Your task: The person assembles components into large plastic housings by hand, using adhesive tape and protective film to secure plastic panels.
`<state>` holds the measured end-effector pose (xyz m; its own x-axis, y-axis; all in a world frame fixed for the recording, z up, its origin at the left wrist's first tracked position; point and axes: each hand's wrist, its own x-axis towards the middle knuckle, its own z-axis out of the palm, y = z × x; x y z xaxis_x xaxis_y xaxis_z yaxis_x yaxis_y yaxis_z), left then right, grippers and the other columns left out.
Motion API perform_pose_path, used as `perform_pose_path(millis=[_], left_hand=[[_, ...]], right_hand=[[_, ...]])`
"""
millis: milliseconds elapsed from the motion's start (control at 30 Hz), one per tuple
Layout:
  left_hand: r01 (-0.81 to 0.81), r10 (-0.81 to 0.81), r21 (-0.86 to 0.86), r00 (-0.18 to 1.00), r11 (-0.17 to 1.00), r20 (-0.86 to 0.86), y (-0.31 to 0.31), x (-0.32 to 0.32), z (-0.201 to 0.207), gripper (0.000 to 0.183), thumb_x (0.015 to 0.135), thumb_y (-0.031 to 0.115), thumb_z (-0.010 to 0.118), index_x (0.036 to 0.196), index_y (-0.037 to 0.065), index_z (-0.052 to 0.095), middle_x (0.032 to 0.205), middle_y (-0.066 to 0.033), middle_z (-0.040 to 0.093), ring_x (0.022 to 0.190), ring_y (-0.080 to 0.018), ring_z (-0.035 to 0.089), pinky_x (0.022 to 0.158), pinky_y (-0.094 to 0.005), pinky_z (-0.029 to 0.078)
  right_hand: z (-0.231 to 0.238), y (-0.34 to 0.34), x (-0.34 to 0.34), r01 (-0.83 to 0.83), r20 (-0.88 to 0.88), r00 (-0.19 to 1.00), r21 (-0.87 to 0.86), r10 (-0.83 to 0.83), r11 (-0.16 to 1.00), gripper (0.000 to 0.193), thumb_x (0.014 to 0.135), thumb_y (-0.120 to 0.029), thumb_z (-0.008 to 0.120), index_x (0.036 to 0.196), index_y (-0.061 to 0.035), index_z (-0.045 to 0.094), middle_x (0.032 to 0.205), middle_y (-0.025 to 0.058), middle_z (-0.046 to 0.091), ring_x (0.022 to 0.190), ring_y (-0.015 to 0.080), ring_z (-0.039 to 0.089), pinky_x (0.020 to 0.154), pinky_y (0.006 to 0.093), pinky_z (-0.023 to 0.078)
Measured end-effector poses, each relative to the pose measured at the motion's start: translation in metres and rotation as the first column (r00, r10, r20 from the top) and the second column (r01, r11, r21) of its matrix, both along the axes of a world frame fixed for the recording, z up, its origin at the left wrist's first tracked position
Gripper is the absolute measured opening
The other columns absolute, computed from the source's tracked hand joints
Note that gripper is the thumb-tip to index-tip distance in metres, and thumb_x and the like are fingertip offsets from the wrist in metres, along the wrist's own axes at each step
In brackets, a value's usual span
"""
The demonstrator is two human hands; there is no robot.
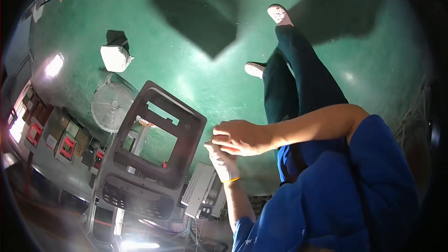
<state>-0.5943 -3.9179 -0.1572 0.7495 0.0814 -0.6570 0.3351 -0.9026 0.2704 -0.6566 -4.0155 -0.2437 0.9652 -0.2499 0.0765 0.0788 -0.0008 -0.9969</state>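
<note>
My hands meet in the middle of the head view. On my left hand (223, 164) is a white glove (226, 170) with a yellow hem at the wrist. My bare right hand (247, 137) lies across its fingers, its own fingers curled and closed against the glove's finger end. That overlap hides most of the left fingers. Just left of both hands is a large dark grey panel frame (195, 133), tilted, with a big rectangular opening, a narrow slot and a perforated end. Neither hand visibly touches the panel frame.
A round wire fan (113, 107) is beyond the panel, near a white bag (115, 58) on the green floor (224, 0). Red-framed parts (66, 147) and boxes line the left side. A light grey machine housing (200, 189) is below the hands.
</note>
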Motion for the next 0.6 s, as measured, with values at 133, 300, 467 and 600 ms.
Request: perform_pose_path(millis=[133, 300, 467, 600], left_hand=[[0.080, -0.082, -0.175, 0.997, 0.981, -0.008, 0.019, 0.004, -0.039, 0.075, 0.099, 0.056, 0.009, 0.135, 0.000, 0.043, 0.138, -0.0142, 0.044, 0.126, -0.0240, 0.043, 0.109, -0.0367, 0.030], [-0.220, 0.180, -0.372, 0.974, 0.902, -0.139, 0.076, 0.021, -0.073, 0.076, 0.099, 0.058, 0.012, 0.139, -0.001, 0.039, 0.142, -0.0134, 0.041, 0.130, -0.0241, 0.038, 0.112, -0.0368, 0.024], [-0.456, 0.360, -0.384, 0.884, 0.803, -0.298, 0.109, 0.028, -0.080, 0.071, 0.100, 0.055, 0.013, 0.137, 0.002, 0.042, 0.133, -0.0121, 0.046, 0.122, -0.0216, 0.044, 0.106, -0.0348, 0.032], [-0.603, 0.485, -0.361, 0.793, 0.712, -0.368, 0.139, 0.035, -0.095, 0.058, 0.102, 0.052, 0.021, 0.126, 0.005, 0.046, 0.120, -0.0083, 0.051, 0.110, -0.0185, 0.049, 0.099, -0.0332, 0.037]], right_hand=[[-0.016, 0.033, 0.015, -0.124, -0.095, 0.991, -0.381, 0.095, 0.916, 0.016, 0.080, -0.014, 0.057, 0.088, -0.0006, 0.061, 0.093, 0.0082, 0.052, 0.088, 0.0197, 0.055, 0.070, 0.0322, 0.048], [-0.036, 0.090, 0.028, -0.326, -0.188, 0.945, -0.480, 0.268, 0.815, 0.018, 0.078, -0.012, 0.060, 0.091, -0.0004, 0.064, 0.103, 0.0099, 0.056, 0.091, 0.0203, 0.056, 0.069, 0.0292, 0.048], [-0.048, 0.112, 0.043, -0.349, -0.209, 0.935, -0.401, 0.287, 0.847, 0.017, 0.080, -0.012, 0.059, 0.093, -0.0010, 0.062, 0.103, 0.0088, 0.053, 0.096, 0.0208, 0.055, 0.073, 0.0297, 0.049], [-0.058, 0.124, 0.051, -0.435, -0.181, 0.900, -0.439, 0.397, 0.786, 0.021, 0.086, -0.013, 0.052, 0.104, -0.0023, 0.057, 0.113, 0.0105, 0.055, 0.107, 0.0220, 0.054, 0.082, 0.0341, 0.048]])
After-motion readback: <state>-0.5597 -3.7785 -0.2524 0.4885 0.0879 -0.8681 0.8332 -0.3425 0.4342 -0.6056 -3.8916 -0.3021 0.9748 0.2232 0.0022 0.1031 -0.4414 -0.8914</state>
